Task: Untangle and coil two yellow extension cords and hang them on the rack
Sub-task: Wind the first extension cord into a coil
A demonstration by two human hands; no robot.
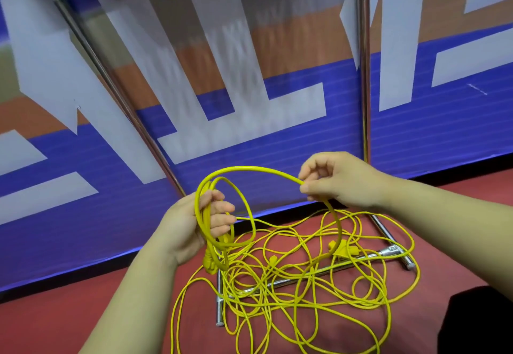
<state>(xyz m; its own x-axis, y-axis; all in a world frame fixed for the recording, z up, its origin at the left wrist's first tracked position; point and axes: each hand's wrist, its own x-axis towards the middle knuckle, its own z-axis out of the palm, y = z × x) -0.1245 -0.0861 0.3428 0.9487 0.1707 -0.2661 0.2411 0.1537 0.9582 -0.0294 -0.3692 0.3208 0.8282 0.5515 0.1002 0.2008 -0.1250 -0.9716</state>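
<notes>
Holds a small coil (202,223) of yellow cord in the left hand (183,228), fingers curled round a few finished loops, at 9 o'clock from the middle of the view. Pinches the next arc of cord between thumb and fingertips of the right hand (341,181), at 2 o'clock from the coil. Leaves most of the cord in a loose tangle (291,278) on the red floor (83,312) at 6 o'clock, draped over the rack's chrome foot bars (319,271), with yellow plugs (342,248) lying in it.

Risks hauling a knot up into the coil: could snag a plug on a crossing strand or catch a run under a foot bar, and could jerk the loops out of the left hand on a hard pull. May also wind both cords into one coil, since cannot tell where one ends and the other begins.

Looks thin, bright, glossy and springy, with uneven loops.
</notes>
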